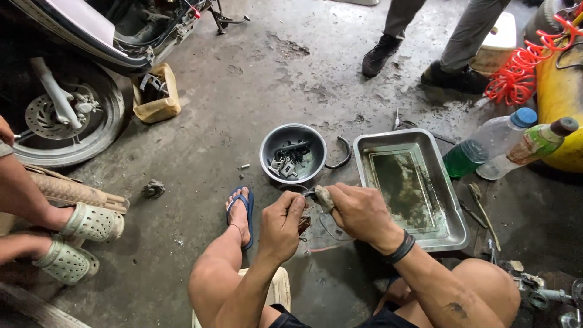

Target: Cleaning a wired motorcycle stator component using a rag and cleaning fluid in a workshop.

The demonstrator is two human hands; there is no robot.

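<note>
Seemingly both hands pinch one small grimy part [323,198], left hand [281,220] beside right hand [362,212], above the grey bowl [293,156].

A silver metal tray [452,200] holds murky green-brown liquid. Left of the tray stands a dark grey bowl [271,146] of silvery metal parts. Right of the tray lie two clear bottles: one with a blue cap [523,116] and green liquid, one with a dark brown cap [564,126] and a green-and-orange label. Beyond them a red coiled hose [516,76] hangs on a yellow tank [562,97]. Below the bowl is a blue flip-flop [241,203]. Far left of the tray, pale cream perforated clogs [91,223] rest on the grey, stained floor [243,85]. The right wrist wears a black band [401,248].
</note>
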